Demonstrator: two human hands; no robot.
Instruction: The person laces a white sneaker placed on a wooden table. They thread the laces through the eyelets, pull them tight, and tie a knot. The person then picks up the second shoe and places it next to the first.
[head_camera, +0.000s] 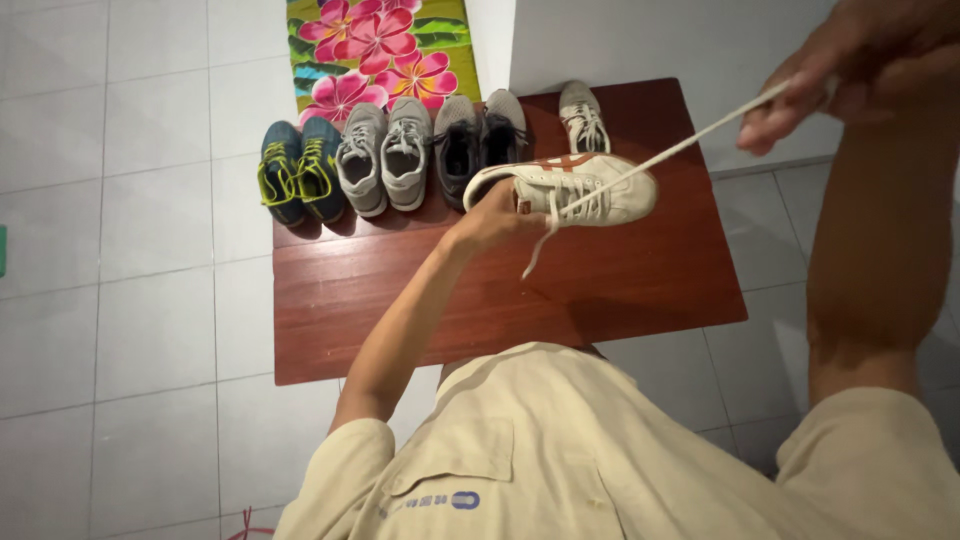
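Your left hand (490, 222) is wrapped around the heel end of the white shoe (570, 190), holding it up on its side just above the wooden table (640, 290). The shoe has a rust-coloured stripe pattern on its side, and its toe points to your right. Your right hand (850, 75) is up high near the camera, fingers pinched tight on the end of the white lace (680, 148), and that lace runs taut in a straight line down from your fingers to the shoe's eyelets. The other lace end dangles loose below the shoe, over the tabletop.

Behind the shoe, along the far edge of the table, sits a row: a pair of dark blue trainers with yellow-green laces (298, 172), then a pair of grey trainers (385, 155), then a darker grey pair (478, 140), and a single white shoe (583, 115) at the right end. A flowered mat (380, 45) in pink and green lies on the tiled floor (130, 250) beyond the table.
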